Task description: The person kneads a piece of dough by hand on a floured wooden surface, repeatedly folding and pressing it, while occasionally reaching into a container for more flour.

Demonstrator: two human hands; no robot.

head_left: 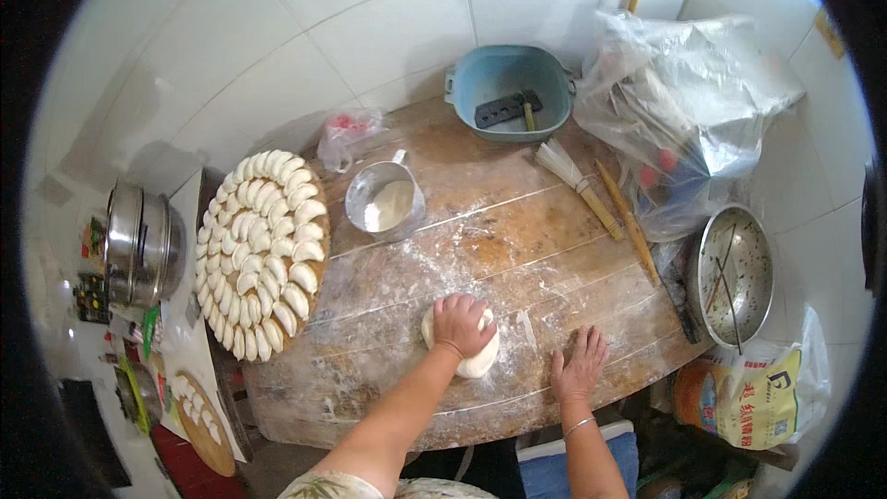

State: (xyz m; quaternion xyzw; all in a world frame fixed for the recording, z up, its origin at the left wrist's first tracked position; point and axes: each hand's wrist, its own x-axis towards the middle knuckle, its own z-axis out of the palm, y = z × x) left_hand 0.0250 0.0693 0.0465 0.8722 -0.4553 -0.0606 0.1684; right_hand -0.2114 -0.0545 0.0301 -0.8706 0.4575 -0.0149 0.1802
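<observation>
My left hand (464, 325) presses down on a round lump of white dough (479, 366), its fingers curled over the far side. Part of the dough is hidden under the palm. To the right, my right hand (580, 365) lies flat on the floured wooden table (397, 397) near its front edge, fingers out and holding nothing. A silver bangle is on that wrist. Beyond the dough stands a metal cup (354, 192) with white flour inside. On the left, a round board (319, 274) carries rings of folded white dumplings (254, 254).
A blue-green basin (471, 65) holds a dark grater-like piece. A whisk brush (591, 199), a rolling pin (628, 222), a plastic-covered bundle (684, 102) and a metal bowl with chopsticks (739, 268) line the right. Steamer pots (139, 245) and a smaller dumpling board (208, 448) are left.
</observation>
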